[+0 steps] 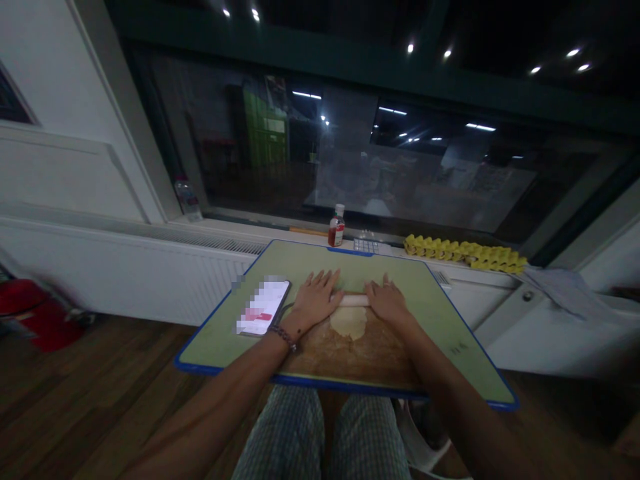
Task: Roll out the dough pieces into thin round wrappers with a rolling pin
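A pale rolling pin (353,301) lies crosswise over the far edge of a thin, flattened piece of dough (349,325). My left hand (316,297) rests flat on its left end, with fingers stretched out and a beaded bracelet at the wrist. On the right end, my right hand (389,300) presses palm down, fingers extended forward and apart. Both palms hide the pin's ends. Under the dough is a brown wooden board (345,363), set on a light green table (440,327) with a blue rim.
A lit phone (265,308) lies left of my left hand. Beyond the table, the window sill carries a small bottle of reddish liquid (337,227), yellow egg trays (463,253) and a clear plastic bottle (187,199). A red container (40,315) stands on the floor at left.
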The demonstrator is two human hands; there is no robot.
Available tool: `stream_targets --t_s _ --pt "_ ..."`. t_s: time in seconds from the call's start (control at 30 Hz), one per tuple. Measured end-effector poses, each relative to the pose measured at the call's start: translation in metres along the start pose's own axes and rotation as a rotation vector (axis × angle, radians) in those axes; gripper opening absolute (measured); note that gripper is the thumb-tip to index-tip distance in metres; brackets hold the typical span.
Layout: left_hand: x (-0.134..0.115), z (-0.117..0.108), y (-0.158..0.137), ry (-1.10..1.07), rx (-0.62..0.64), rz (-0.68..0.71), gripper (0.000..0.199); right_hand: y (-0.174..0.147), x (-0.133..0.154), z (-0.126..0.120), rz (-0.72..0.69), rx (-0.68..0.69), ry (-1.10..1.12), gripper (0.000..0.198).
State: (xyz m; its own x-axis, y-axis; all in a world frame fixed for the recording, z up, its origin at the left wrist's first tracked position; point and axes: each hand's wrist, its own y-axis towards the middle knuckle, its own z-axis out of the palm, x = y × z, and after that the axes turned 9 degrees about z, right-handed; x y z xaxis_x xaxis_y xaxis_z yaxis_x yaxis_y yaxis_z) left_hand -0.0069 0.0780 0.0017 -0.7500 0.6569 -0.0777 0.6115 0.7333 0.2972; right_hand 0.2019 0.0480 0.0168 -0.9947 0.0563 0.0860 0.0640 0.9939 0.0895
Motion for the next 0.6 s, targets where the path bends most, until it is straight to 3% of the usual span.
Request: stream_targets --t_s 0.2,0.4,0.6 --pt "0.010 -0.002 0.020 -0.043 0.094 -0.077 0.065 0.025 0.002 0.004 -0.053 0.002 0.079 0.050" --pt "0.020 0.006 0.037 -0.057 0.131 -0.233 0.072 0.023 0.000 0.008 0.004 0.027 0.112 0.051" --pt "0.012 0.004 0.027 -0.057 0.130 -0.170 0.067 0.006 0.006 0.005 -0.012 0.041 0.105 0.048"
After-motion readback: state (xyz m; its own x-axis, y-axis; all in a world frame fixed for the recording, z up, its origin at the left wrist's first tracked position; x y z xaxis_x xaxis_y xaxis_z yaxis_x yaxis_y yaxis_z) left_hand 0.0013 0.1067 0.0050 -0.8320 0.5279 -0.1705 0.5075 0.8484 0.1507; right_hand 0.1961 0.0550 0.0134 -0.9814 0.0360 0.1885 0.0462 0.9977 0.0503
